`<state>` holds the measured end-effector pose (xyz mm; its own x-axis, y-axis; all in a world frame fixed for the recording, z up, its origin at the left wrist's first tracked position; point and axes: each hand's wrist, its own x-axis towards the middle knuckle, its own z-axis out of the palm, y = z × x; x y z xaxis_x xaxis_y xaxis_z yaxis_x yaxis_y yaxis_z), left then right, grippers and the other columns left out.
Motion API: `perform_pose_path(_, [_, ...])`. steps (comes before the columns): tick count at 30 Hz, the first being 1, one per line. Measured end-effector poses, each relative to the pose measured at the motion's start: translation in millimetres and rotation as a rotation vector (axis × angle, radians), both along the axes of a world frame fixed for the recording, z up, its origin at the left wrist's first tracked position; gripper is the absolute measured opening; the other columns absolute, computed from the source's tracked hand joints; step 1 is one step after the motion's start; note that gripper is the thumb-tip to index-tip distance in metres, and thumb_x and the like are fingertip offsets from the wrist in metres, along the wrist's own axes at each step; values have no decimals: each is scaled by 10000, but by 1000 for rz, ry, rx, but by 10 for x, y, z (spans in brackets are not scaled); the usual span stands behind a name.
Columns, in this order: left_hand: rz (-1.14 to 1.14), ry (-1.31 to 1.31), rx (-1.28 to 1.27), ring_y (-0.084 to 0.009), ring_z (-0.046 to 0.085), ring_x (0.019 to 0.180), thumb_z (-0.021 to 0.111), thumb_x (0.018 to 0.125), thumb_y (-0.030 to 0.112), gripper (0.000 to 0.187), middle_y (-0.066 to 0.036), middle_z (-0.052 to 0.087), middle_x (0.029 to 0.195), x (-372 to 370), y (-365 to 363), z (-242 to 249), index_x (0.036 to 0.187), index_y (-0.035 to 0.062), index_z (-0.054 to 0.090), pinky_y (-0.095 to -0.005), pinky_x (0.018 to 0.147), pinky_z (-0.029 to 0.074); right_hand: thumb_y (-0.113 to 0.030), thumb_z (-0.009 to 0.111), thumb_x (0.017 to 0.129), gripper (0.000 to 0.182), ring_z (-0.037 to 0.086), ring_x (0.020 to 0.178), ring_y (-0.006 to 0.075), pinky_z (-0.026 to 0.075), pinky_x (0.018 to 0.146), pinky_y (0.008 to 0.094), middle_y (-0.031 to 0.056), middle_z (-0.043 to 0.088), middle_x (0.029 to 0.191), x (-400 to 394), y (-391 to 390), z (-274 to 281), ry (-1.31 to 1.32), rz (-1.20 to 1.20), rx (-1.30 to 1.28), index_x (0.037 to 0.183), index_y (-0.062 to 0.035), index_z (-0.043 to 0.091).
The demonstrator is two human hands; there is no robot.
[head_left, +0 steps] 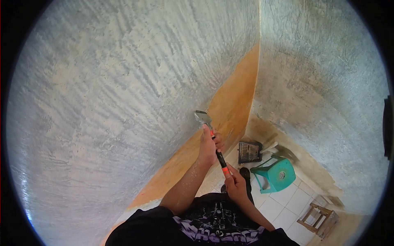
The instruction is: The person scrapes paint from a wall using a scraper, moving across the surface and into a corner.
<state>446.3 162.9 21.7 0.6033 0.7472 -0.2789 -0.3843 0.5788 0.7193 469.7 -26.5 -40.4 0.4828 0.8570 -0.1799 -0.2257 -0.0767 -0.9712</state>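
Note:
A scraper [221,159] with a flat metal blade and a black-and-orange handle slants up and to the left in front of me. My left hand [209,145] is wrapped around the handle just below the blade. Lower down, my right hand [235,186] grips the orange end of the same handle. The blade is right at the wall [123,82], where a rough grey-white surface meets a strip of orange paint [234,96]. Pale specks of dust cling to my left forearm.
On the right a second grey, streaked wall [316,82] meets the first in a corner. A green plastic stool [279,175], a dark slotted container [250,152] and a small wooden stool [315,218] stand on the white tiled floor [283,201].

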Motion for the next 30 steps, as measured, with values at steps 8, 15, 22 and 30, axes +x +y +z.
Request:
perform_pose_path(8, [45, 34, 0, -62, 214, 447, 314, 982, 649, 500, 66, 234, 568, 86, -16, -14, 892, 169, 419, -240, 417, 225, -178, 532, 999, 401, 422, 586, 38, 354, 531, 220, -41, 463, 653, 114, 3, -27, -116, 8, -31, 1375, -38, 529])
perform_pose_path(15, [70, 24, -2, -63, 222, 444, 310, 986, 644, 498, 63, 241, 568, 125, -30, -19, 890, 168, 418, -245, 407, 231, -201, 512, 1011, 427, 442, 530, 38, 358, 490, 214, -33, 496, 632, 206, -4, -65, -164, 44, -9, 1408, -46, 489])
perform_pose_path(22, [89, 57, 58, -68, 228, 445, 299, 996, 629, 486, 59, 244, 565, 118, -65, -74, 889, 169, 412, -246, 411, 239, -185, 512, 1005, 418, 439, 540, 37, 356, 498, 214, -39, 481, 628, 173, -15, -92, -149, 35, -30, 1391, -25, 503])
perform_pose_path(30, [62, 16, 29, -66, 224, 445, 306, 985, 645, 496, 59, 243, 564, 90, -48, -72, 888, 170, 412, -245, 411, 236, -155, 553, 983, 385, 470, 605, 66, 409, 563, 235, 8, 509, 666, 148, 30, -90, -215, -14, -22, 1337, -5, 551])
